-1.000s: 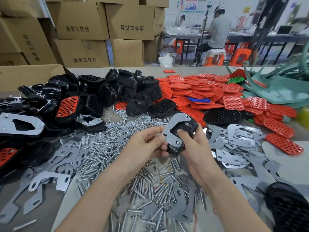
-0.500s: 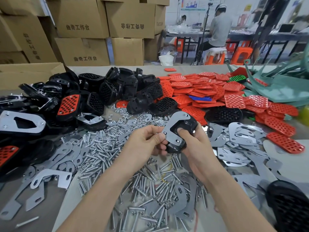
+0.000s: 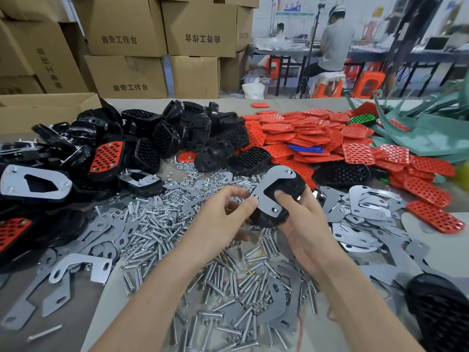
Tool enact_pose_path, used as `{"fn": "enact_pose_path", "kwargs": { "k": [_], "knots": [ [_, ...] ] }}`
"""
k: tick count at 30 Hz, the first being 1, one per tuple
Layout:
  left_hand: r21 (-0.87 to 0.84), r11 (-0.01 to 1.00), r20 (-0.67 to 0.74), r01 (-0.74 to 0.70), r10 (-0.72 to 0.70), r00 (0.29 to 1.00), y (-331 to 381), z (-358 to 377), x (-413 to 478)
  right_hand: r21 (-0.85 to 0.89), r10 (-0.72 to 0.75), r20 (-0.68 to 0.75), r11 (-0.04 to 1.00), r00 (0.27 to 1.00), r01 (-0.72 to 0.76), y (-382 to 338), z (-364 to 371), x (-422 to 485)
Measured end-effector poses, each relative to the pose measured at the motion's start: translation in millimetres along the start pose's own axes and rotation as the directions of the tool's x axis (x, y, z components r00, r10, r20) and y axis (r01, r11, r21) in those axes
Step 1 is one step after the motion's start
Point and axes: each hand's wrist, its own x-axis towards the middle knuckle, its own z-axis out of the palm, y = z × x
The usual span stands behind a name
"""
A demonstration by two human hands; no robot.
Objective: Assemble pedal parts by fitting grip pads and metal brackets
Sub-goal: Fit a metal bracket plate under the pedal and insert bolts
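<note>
Both hands hold one black pedal body (image 3: pixel 289 186) above the middle of the table (image 3: pixel 429 219), its back turned up towards the camera. A metal bracket (image 3: pixel 267 190) lies flat against that back, and bolt ends show through its corner holes. The left hand (image 3: pixel 225 214) pinches the left edge of the pedal body, with its thumb on the bracket's near-left corner and its fingers curled underneath. The right hand (image 3: pixel 304 227) grips it from the right; its thumb presses on the black plastic inside the bracket's cut-out and its fingers wrap below. Under the hands lies a heap of loose bolts (image 3: pixel 152 224) mixed with small nuts. More loose brackets (image 3: pixel 363 207) are scattered just right of the hands, and a few more lie near left. A pile of empty black pedal shells (image 3: pixel 182 133) sits far left of centre, and beside it at the far right is a wide pile of red grip pads (image 3: pixel 304 138). At the left edge rest finished pedals (image 3: pixel 106 156), one showing its red pad, another its bracket. Cardboard boxes (image 3: pixel 127 34) are stacked beyond the table, and a seated person (image 3: pixel 335 41) is at a far bench
</note>
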Motion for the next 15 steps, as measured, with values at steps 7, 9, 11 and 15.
{"fn": "enact_pose_path", "kwargs": {
  "k": [7,9,11,15],
  "knots": [
    [-0.04,0.999,0.05,-0.034,0.036,0.998,-2.0,-1.0,1.0,0.081,0.013,0.077,0.997,0.997,-0.019,-0.8,-1.0,0.7],
    [-0.049,0.998,0.045,-0.04,0.042,0.998,-1.6,-1.0,1.5,0.085,0.02,0.089,0.996,0.996,-0.028,-0.8,-1.3,1.0],
    [-0.079,0.996,0.049,-0.047,0.051,0.997,-0.9,-1.5,2.1,0.088,0.026,0.096,0.996,0.995,-0.034,-0.7,-2.7,1.1],
    [-0.074,0.995,0.051,-0.071,0.075,0.996,-1.3,1.6,1.7,0.08,0.012,0.104,0.997,0.994,-0.021,-1.6,-5.3,0.5]
  ]
}}
